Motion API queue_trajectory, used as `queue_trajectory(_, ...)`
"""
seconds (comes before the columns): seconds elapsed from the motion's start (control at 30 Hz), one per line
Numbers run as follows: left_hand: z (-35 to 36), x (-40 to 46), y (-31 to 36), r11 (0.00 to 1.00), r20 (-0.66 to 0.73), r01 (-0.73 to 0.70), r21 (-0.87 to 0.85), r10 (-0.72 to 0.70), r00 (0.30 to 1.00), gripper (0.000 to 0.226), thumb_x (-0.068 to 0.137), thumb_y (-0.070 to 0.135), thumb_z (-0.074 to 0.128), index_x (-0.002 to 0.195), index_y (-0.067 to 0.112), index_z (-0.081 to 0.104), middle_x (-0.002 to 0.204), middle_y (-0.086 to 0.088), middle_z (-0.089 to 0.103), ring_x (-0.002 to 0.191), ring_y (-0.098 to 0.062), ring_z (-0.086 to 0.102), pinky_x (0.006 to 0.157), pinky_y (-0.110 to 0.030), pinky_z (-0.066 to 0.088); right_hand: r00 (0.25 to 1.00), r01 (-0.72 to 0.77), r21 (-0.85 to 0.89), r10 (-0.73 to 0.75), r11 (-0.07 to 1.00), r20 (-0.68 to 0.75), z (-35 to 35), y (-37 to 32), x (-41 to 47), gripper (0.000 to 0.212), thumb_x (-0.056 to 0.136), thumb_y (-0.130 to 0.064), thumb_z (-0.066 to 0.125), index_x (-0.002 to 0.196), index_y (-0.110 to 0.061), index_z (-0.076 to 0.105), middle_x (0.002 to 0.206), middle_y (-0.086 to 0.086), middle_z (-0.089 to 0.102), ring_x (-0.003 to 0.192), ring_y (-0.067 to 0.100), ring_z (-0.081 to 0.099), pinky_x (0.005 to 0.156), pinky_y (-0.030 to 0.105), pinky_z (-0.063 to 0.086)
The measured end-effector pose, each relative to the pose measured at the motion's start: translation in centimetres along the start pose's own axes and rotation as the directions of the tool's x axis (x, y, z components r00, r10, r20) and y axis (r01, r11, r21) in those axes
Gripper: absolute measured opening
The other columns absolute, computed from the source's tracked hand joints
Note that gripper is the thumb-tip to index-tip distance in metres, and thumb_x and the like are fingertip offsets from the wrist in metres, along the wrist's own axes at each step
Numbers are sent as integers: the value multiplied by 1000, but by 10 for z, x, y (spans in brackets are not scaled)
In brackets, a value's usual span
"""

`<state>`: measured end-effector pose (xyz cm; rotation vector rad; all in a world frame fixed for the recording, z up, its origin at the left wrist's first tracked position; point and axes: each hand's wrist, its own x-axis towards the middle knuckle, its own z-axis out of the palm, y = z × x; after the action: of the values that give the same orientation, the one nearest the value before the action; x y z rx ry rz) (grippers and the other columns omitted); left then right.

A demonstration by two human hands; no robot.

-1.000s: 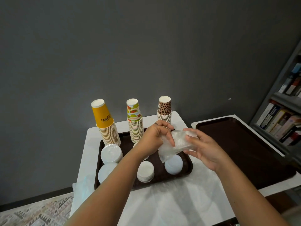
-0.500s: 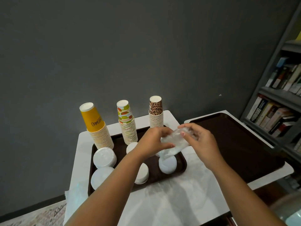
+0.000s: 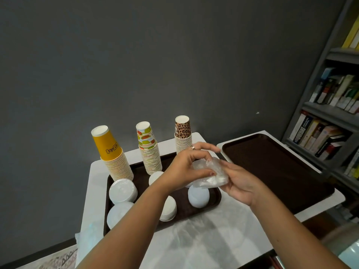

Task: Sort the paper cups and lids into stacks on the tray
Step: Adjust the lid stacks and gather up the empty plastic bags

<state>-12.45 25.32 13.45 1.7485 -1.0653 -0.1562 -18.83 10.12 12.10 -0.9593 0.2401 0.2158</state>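
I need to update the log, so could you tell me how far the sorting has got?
Mostly done: three cup stacks and several lid stacks stand on the tray. In hand: left hand and right hand hold crumpled clear plastic. No loose cups visible.

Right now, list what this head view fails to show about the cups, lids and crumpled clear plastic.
- Crumpled clear plastic wrap: contents unknown; left hand and right hand cover it.
- White lid stack: partly hidden by the left forearm.
- Leopard-print paper cup stack: base hidden behind the left hand.
- Yellow paper cup stack: print too small.
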Motion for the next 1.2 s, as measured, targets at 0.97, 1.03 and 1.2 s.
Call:
queue_trajectory(0.97, 247, 62, -12, 958, 264, 235, -164, -187, 946, 17, 79, 3, 71, 88, 11, 60, 82, -2, 60, 73, -11, 56, 69, -26, 49, 546, -103, -841, -677, 531, -494, -192, 30, -144, 22, 82, -11, 71, 90, -28, 60, 89, -12, 62, 84, 6, 58, 65, 10, 40)
queue_trajectory(1.03, 279, 66, -11, 972, 315, 203, -117, -158, 936, 16, 79, 5, 71, 86, 15, 60, 82, 0, 63, 76, -16, 60, 71, -31, 51, 497, -188, -854, -703, 485, -509, -214, 33, -163, 25, 80, -9, 72, 90, -28, 59, 88, -11, 60, 84, 7, 55, 63, 8, 35)
queue_trajectory(1.2, 353, 74, -12, 996, 377, 73, 60, -90, 922, 13, 78, 9, 72, 89, 7, 65, 91, -7, 59, 74, -13, 51, 69, -24, 43, 450, -302, -807, -670, 507, -590, -270, 42, -199, 31, 77, -3, 72, 85, -25, 52, 73, -5, 55, 69, 8, 52, 61, 16, 39)
